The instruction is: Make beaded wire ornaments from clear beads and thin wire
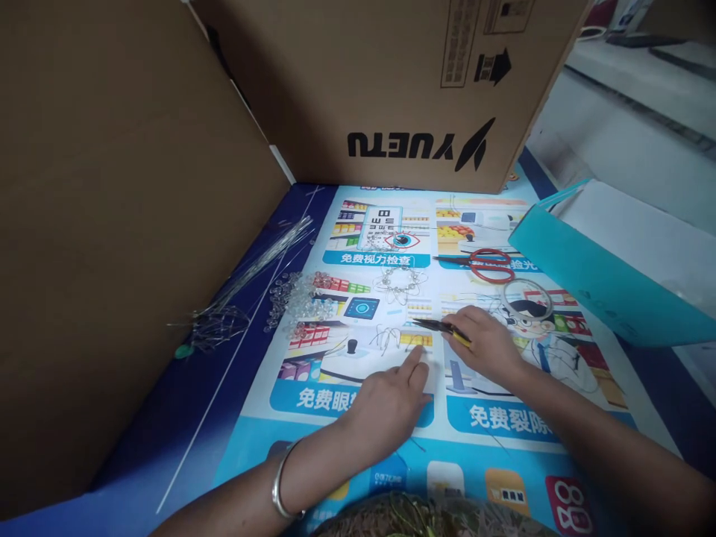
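Right hand (488,344) grips the pliers (441,327); left hand (391,399), forefinger out, pins the wire piece (391,339) beside their tip: press flat.

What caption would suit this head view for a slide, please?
Right hand holds pliers; left hand points at bent wire.

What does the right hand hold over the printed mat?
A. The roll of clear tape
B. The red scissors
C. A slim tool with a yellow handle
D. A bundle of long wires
C: the right hand grips a slim pointed tool with a yellow handle, while the red scissors lie apart on the mat.
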Available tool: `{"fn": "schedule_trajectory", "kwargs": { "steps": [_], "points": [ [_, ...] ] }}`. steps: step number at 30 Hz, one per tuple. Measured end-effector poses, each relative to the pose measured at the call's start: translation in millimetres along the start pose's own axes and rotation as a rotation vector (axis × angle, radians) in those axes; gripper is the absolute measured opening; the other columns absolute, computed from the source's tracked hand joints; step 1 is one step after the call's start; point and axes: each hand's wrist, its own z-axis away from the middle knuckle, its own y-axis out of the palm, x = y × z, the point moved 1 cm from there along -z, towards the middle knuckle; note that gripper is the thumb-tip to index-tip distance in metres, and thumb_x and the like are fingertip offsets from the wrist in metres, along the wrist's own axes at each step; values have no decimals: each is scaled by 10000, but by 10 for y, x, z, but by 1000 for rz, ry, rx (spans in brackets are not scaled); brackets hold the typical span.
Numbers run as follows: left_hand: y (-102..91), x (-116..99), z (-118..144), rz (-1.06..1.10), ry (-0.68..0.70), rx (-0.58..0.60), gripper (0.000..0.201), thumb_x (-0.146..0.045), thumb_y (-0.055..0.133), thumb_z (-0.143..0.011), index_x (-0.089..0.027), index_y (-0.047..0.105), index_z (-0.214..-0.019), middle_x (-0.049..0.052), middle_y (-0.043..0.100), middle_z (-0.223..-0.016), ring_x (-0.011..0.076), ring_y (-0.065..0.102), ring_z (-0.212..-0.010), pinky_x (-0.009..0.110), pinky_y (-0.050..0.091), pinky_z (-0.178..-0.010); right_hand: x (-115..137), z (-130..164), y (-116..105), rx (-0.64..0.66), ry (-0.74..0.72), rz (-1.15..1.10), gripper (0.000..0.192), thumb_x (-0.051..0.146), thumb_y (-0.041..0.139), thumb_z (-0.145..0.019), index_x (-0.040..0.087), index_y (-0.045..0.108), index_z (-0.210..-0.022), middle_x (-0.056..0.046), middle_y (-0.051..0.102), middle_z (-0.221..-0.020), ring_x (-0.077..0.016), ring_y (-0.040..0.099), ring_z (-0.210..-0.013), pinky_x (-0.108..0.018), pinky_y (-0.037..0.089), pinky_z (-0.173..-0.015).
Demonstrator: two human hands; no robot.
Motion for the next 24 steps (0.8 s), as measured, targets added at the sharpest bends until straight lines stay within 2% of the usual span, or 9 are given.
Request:
{"fn": "schedule_trajectory", "kwargs": {
  "steps": [3, 8, 11, 18, 24],
  "points": [
    [-6, 11, 9, 7, 19, 2, 348, -316, 430, -855, -160, 440, -1166, 122, 316, -1410, 236, 607, -894, 359, 527, -652, -4, -7, 10, -10, -8, -2, 293, 360, 452, -840, 220, 582, -1062, -78, 575, -968, -208, 522, -896, -332, 430, -785],
    [4, 83, 75, -30, -127, -12, 389, -380, 415, -851, -152, 453, -1164, 167, 300, -1406, 219, 640, -730, 342, 518, -562, -11, -19, 21, 6, 0, 10, 295, 380, 452, -837, 227, 586, -1051, -76, 578, -964, -212, 525, -886, -341, 434, -780],
    [23, 122, 72, -30, -165, -6, 402, -386, 422, -844, -149, 446, -1168, 162, 279, -1415, 227, 644, -713, 357, 520, -549, -12, -21, 20, 25, -4, 18, 302, 385, 452, -837, 222, 585, -1053, -80, 577, -973, -215, 522, -891, -343, 433, -787],
    [26, 145, 54, 7, -153, 11, 388, -386, 410, -852, -153, 432, -1161, 133, 261, -1427, 232, 643, -738, 379, 529, -567, -26, -20, 21, 44, -5, 20, 303, 381, 452, -837, 220, 580, -1059, -80, 574, -986, -217, 518, -905, -351, 431, -796],
    [-6, 144, 57, 41, -79, 25, 340, -360, 429, -853, -169, 443, -1134, 98, 302, -1419, 223, 637, -770, 373, 533, -616, -19, -25, 23, 47, -3, 17, 307, 383, 448, -839, 212, 581, -1056, -81, 575, -981, -218, 519, -906, -356, 431, -798]
  ]
}}
